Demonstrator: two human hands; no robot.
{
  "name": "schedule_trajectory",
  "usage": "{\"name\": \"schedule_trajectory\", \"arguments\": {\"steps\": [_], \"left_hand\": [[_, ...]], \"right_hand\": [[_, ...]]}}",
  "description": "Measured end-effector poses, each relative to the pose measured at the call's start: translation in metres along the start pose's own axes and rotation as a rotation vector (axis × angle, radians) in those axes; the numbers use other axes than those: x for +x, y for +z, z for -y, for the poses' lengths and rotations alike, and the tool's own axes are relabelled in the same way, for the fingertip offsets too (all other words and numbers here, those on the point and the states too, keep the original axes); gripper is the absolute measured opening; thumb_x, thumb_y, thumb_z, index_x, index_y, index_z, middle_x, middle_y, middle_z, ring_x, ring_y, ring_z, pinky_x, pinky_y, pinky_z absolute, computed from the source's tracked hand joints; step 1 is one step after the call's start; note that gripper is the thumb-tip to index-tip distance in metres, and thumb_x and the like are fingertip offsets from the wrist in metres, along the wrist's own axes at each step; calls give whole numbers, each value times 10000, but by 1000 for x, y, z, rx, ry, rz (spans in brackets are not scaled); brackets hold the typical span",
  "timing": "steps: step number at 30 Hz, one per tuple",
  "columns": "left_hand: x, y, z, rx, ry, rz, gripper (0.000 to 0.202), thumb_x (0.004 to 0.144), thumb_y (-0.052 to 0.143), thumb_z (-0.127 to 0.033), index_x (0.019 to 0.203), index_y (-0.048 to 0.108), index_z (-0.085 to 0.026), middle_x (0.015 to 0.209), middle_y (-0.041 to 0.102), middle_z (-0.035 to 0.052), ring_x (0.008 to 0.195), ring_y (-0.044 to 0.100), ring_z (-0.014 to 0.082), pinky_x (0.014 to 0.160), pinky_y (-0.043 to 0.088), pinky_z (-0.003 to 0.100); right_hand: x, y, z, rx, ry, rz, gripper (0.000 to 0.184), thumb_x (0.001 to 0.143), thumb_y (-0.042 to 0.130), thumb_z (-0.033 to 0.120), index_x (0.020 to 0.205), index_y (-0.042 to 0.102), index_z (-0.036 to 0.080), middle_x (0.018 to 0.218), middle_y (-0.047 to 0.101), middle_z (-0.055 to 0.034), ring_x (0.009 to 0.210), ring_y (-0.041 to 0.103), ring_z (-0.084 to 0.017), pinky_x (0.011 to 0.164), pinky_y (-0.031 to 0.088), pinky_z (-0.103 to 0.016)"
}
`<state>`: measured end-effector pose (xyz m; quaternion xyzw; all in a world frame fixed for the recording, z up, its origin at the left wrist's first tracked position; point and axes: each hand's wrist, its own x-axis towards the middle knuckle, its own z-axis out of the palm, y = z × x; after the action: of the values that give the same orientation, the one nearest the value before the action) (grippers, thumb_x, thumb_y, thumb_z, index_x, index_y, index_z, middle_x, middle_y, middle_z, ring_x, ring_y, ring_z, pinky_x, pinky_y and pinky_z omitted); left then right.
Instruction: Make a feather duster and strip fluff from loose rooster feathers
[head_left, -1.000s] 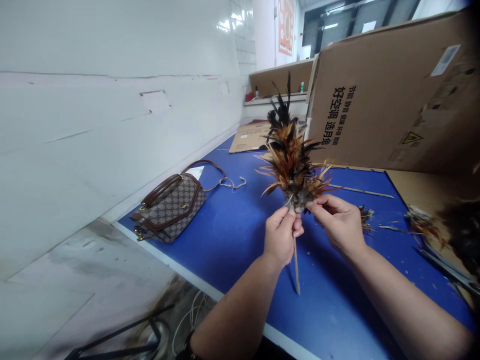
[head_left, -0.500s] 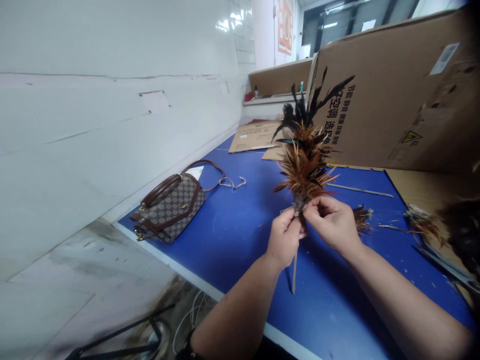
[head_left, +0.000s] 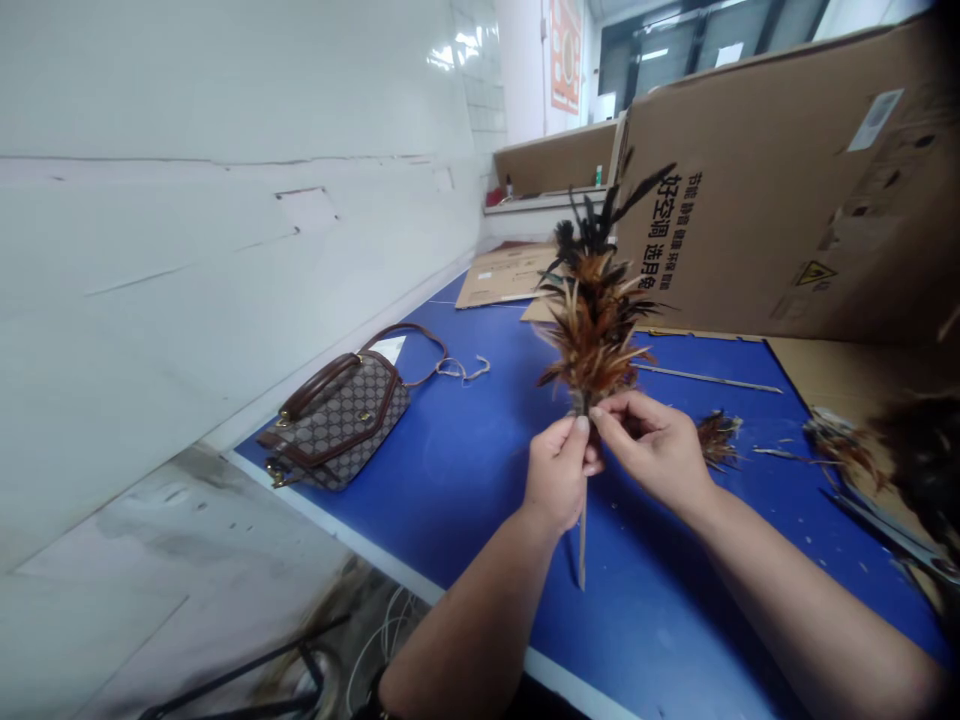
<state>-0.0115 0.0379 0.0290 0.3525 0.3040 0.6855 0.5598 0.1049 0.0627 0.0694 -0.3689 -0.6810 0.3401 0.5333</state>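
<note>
A feather duster [head_left: 596,335] with brown and orange feathers and black ones at its top stands nearly upright over the blue table. My left hand [head_left: 557,472] is closed around its thin stick just under the feathers, and the stick's lower end sticks out below. At the base of the feathers, my right hand [head_left: 656,445] pinches with thumb and forefinger. Whether it grips a feather or the binding there is too small to make out. A small bunch of feathers [head_left: 718,438] lies on the table just beyond my right hand.
A brown patterned handbag [head_left: 337,420] lies at the left by the wall, with a curled string [head_left: 472,370] beside it. A large cardboard box [head_left: 757,200] rises behind. A thin stick [head_left: 712,377] lies before it. Scissors [head_left: 885,525] and more feathers [head_left: 847,440] are at the right.
The feather duster and both hands have shifted slightly left, and the duster has turned a little. The right fingers stay at the feather base; the left hand keeps its hold.
</note>
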Motion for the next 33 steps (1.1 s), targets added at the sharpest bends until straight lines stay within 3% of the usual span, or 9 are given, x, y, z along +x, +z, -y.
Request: {"name": "schedule_trajectory", "arguments": {"steps": [5, 9, 16, 19, 22, 24, 26, 29, 33], "left_hand": [[3, 0, -8, -67, 1, -104, 418, 835, 791, -492, 780, 624, -113, 616, 464, -24, 568, 392, 67, 511, 269, 214], [3, 0, -11, -96, 2, -116, 417, 818, 812, -479, 778, 631, -106, 663, 496, -4, 571, 399, 62, 507, 265, 215], [0, 5, -11, -101, -20, -82, 430, 812, 819, -488, 766, 615, -112, 723, 527, 17, 575, 401, 56, 499, 261, 217], [0, 5, -10, -96, -21, -90, 422, 821, 811, -487, 773, 620, -114, 706, 519, 10, 576, 406, 59, 501, 266, 215], [2, 1, -6, -74, 1, -116, 410, 846, 789, -485, 781, 625, -114, 689, 508, 3, 575, 411, 62, 503, 272, 214], [2, -1, -1, -35, 27, -112, 406, 869, 765, -492, 787, 627, -118, 673, 492, -8, 569, 403, 62, 505, 278, 215], [2, -4, 4, 26, 52, -85, 403, 900, 729, -498, 788, 622, -127, 652, 460, -25, 565, 385, 61, 510, 289, 215], [1, -8, 9, 100, 68, -48, 399, 940, 677, -503, 796, 615, -135, 647, 433, -37, 575, 373, 63, 522, 305, 212], [1, -9, 11, 104, 74, -38, 399, 944, 667, -511, 811, 614, -139, 655, 451, -33, 582, 377, 67, 519, 299, 213]], "right_hand": [[-3, -4, -8, -56, -49, -34, 284, 927, 666, 391, 740, 646, 179, 651, 628, -15, 572, 551, -134, 556, 455, -253], [0, -1, -16, -62, 46, 6, 400, 926, 662, 483, 687, 667, 162, 623, 604, -14, 569, 517, -130, 549, 420, -257], [4, 3, -17, -4, 168, -120, 424, 825, 764, 566, 714, 605, 190, 574, 565, 15, 495, 468, -120, 480, 392, -262], [4, 2, -16, -48, 131, -268, 365, 824, 777, 523, 820, 604, 201, 635, 589, 17, 533, 511, -133, 493, 418, -259], [3, 1, -15, -33, -42, -466, 295, 842, 768, 429, 935, 587, 215, 790, 623, -3, 638, 579, -146, 572, 481, -266], [1, 1, -14, -93, -133, -401, 219, 865, 743, 379, 886, 598, 215, 782, 614, -8, 647, 575, -144, 599, 488, -271], [1, 1, -14, -174, -143, -239, 186, 887, 713, 365, 822, 635, 209, 735, 612, -12, 626, 562, -142, 597, 484, -272], [1, 2, -16, -208, -46, -105, 195, 871, 711, 383, 823, 699, 194, 716, 647, -25, 604, 577, -144, 577, 488, -268], [3, 2, -18, -88, 157, -70, 224, 800, 743, 395, 794, 712, 173, 664, 678, -31, 538, 588, -144, 502, 475, -253]]}}
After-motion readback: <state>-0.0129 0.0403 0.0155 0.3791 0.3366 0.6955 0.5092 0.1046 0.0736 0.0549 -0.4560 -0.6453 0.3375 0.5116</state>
